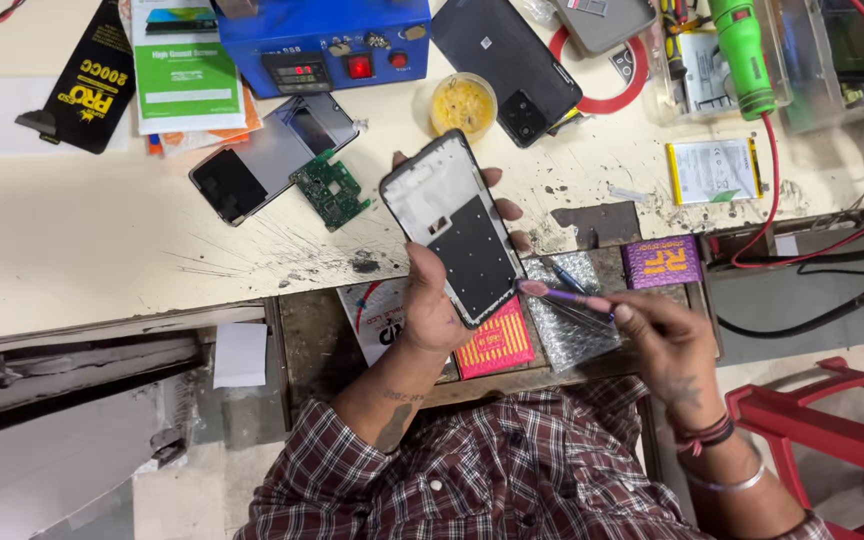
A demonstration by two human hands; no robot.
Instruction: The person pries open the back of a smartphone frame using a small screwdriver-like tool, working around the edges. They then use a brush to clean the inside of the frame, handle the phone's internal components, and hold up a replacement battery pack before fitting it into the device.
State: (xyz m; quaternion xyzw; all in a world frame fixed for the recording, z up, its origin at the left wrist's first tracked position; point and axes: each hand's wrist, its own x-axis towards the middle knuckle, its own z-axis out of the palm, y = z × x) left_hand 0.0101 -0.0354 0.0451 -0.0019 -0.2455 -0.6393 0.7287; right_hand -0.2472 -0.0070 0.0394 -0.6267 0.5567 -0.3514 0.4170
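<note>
Scuffed cream bench [72, 250] w/ repair clutter: blue unit [324, 38] at 12 o'clock, yellow paste tub [462, 104] beside it, circuit board [330, 190] & open phone [272, 155] at 10, battery [714, 171] at 2. Left hand [442, 295] grips the phone frame [452, 225] at centre, tilted, thumb on its lower edge, fingers behind. Right hand [667, 345] at 4 pinches a purple tool [562, 293], tip touching the frame's lower right edge.

plaid shirt [512, 470], forearm tattoos, wrist bangle [727, 480]
</note>
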